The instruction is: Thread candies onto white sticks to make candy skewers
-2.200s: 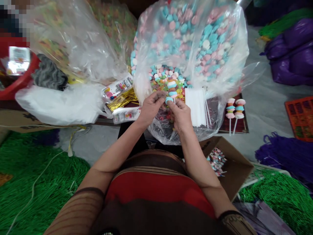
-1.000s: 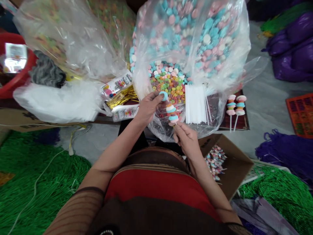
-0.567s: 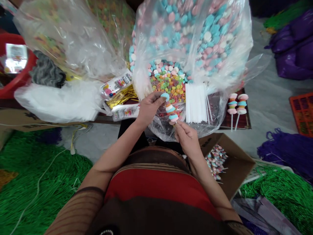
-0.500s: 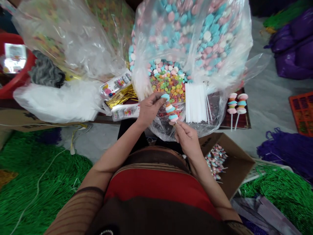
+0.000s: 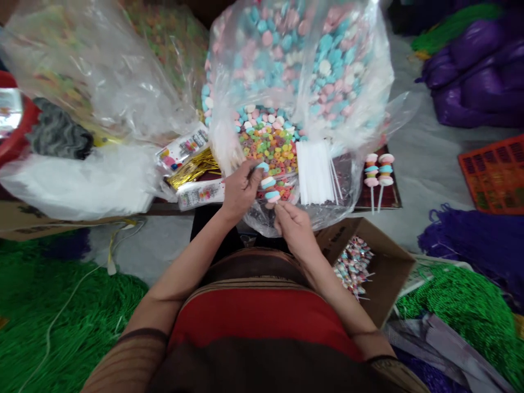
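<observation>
My right hand (image 5: pixel 295 222) is closed around the lower end of a candy skewer (image 5: pixel 270 187), whose stick is mostly hidden by the fingers. Blue, white and pink pieces are threaded along it. At the skewer's upper end, my left hand (image 5: pixel 240 188) pinches a blue candy (image 5: pixel 262 166). Just beyond the hands lie colourful ring candies (image 5: pixel 272 144) inside an opened clear bag (image 5: pixel 264 218). A bundle of white sticks (image 5: pixel 313 173) rests right of the rings. Two threaded candy skewers (image 5: pixel 379 170) lie at the table's right end.
A large clear bag of pink, blue and white candies (image 5: pixel 327 65) stands behind. Gold ties (image 5: pixel 194 169) and printed packets (image 5: pixel 200 194) lie left of my hands. On the lower right is a cardboard box (image 5: pixel 388 273) with wrapped skewers (image 5: pixel 355 262). Green strands (image 5: pixel 61 305) cover the floor at left.
The blue candy in my left hand has come down closer to the skewer's top. The view has shifted, so the surroundings appear further left.
</observation>
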Demonstrator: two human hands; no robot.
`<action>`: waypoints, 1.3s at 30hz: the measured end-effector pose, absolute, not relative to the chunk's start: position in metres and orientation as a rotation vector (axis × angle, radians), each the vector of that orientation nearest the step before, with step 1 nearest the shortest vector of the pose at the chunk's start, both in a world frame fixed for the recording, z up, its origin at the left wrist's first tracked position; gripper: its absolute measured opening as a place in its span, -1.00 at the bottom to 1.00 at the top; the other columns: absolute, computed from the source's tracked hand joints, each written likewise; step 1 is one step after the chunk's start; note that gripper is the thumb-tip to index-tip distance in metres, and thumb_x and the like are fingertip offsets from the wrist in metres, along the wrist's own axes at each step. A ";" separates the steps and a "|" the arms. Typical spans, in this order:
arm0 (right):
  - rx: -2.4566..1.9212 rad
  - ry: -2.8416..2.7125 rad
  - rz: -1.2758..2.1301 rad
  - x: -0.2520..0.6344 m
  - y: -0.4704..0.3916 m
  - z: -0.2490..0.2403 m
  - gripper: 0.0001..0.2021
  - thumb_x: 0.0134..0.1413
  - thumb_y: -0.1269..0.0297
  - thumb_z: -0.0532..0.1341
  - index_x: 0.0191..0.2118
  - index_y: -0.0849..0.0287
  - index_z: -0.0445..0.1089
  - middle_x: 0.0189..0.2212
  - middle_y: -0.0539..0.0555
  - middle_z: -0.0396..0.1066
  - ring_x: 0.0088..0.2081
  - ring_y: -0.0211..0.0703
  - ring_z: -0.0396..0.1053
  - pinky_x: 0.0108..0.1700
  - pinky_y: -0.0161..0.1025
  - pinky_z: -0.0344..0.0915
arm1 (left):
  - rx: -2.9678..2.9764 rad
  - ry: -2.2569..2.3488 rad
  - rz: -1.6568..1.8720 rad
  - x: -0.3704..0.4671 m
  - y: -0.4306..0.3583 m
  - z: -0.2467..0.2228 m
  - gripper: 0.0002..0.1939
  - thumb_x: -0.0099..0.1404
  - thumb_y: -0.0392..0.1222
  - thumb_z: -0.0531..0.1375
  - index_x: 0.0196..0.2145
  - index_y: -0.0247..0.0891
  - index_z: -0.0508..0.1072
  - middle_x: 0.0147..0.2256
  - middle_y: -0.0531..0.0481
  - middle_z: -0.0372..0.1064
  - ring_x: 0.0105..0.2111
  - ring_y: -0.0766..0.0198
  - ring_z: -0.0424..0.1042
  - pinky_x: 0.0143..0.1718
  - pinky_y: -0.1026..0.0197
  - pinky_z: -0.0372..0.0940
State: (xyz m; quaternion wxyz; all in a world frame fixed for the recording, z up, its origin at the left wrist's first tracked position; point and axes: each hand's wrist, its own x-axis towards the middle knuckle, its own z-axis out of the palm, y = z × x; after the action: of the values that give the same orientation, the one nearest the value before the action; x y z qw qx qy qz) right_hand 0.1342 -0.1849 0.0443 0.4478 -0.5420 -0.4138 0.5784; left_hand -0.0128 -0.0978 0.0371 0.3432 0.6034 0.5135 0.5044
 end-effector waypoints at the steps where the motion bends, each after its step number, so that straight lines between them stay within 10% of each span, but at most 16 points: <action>1: -1.338 -1.036 1.438 0.133 -0.183 0.042 -0.58 0.21 -0.15 0.24 -0.23 0.16 0.53 -0.70 -0.17 0.13 -0.64 -0.33 0.00 -0.53 -0.30 -0.06 | 1.585 1.334 1.330 -0.015 -0.097 0.037 -0.76 0.42 0.06 0.25 -0.13 -0.13 0.57 -0.24 0.02 0.61 -0.23 0.25 0.60 -0.14 0.27 0.40; 11: -1.443 -1.116 1.033 0.145 -0.179 0.037 -0.73 0.18 0.00 0.29 -0.37 0.09 0.45 -0.59 -0.09 0.30 -0.51 -0.25 0.19 -0.37 -0.26 0.17 | 1.891 1.467 1.381 -0.018 -0.095 0.037 -0.61 0.47 0.15 0.14 -0.09 -0.20 0.57 -0.21 -0.06 0.63 -0.23 0.23 0.60 -0.12 0.23 0.43; 21: -1.223 -0.825 1.586 0.142 -0.183 0.046 -0.51 0.08 -0.27 0.32 -0.32 0.13 0.43 -0.72 -0.17 0.24 -0.71 -0.39 -0.06 -0.64 -0.33 -0.12 | 2.019 1.324 1.392 -0.009 -0.098 0.042 -0.54 0.55 0.14 0.03 0.03 -0.17 0.58 -0.16 -0.11 0.62 -0.14 0.21 0.60 0.00 0.19 0.44; 30: -1.757 -1.032 0.334 0.282 -0.167 0.052 -0.71 0.17 0.01 0.28 -0.34 0.14 0.55 -0.54 -0.04 0.39 -0.46 -0.20 0.29 -0.33 -0.23 0.23 | 2.081 1.334 1.332 -0.017 -0.091 0.026 -0.52 0.55 0.13 0.03 0.11 -0.24 0.51 -0.02 -0.19 0.61 0.00 0.15 0.61 0.09 0.11 0.46; 39: -2.389 -1.128 -0.230 0.347 -0.124 0.025 -0.63 0.29 0.26 0.08 -0.50 0.18 0.48 -0.48 0.17 0.49 -0.41 -0.08 0.33 -0.35 -0.18 0.02 | 2.149 1.345 1.235 -0.017 -0.090 0.018 -0.67 0.52 -0.08 0.07 0.06 -0.22 0.54 -0.03 -0.13 0.61 -0.02 0.18 0.58 0.07 0.14 0.44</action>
State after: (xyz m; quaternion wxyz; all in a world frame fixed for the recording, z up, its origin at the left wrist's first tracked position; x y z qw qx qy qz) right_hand 0.3472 -0.1241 0.0247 0.2425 -0.8740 -0.4127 -0.0840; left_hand -0.0171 -0.0897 0.0184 0.1601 0.7523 0.4708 0.4322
